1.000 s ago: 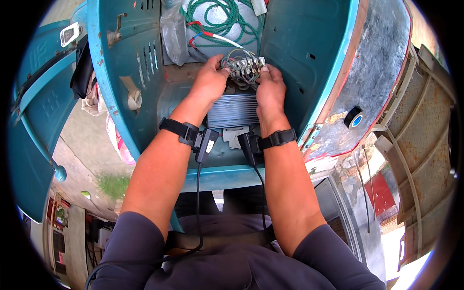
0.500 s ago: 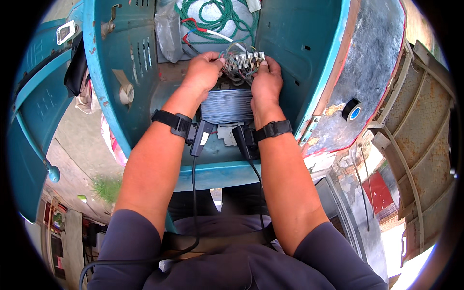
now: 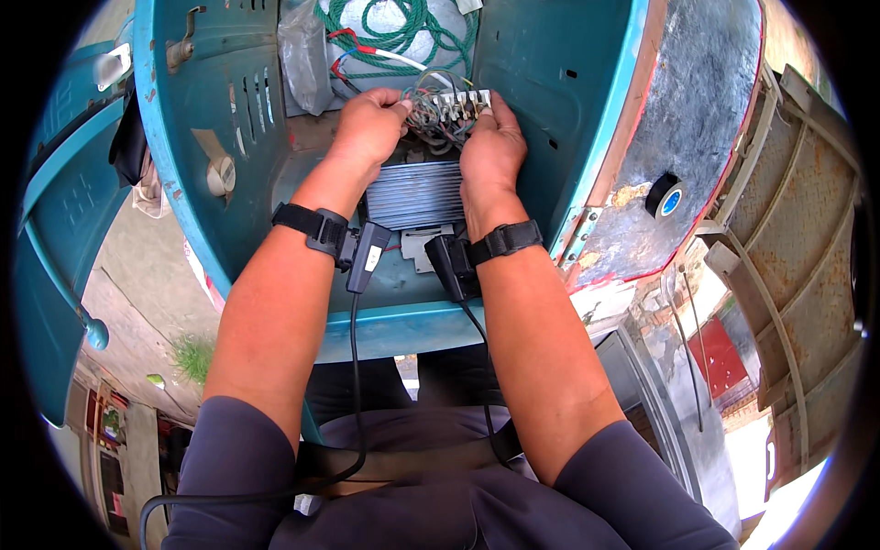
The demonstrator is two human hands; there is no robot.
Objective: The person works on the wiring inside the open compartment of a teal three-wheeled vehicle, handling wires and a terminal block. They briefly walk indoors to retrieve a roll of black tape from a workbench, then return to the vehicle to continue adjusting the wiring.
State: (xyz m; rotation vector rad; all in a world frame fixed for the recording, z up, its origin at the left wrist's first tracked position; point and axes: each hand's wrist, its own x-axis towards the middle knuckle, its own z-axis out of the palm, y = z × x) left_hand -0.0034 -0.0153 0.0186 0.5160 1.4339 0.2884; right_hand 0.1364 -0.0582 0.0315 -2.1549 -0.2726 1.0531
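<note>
1. A terminal block (image 3: 458, 105) with a tangle of wires (image 3: 423, 117) is held inside the teal metal cabinet (image 3: 550, 82), above a ribbed grey unit (image 3: 414, 194).
2. The left hand (image 3: 367, 128) is closed on the wires at the block's left end.
3. The right hand (image 3: 490, 147) is clamped on the block's right end.
4. A green rope coil (image 3: 403, 27) is seen behind; a tape roll (image 3: 667, 197) lies on the cabinet door.

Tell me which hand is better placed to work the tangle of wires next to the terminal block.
Left, probably. The left hand has its fingertips right at the wire bundle, while the right hand is wrapped around the terminal block, steadying it, so it looks occupied.
</note>
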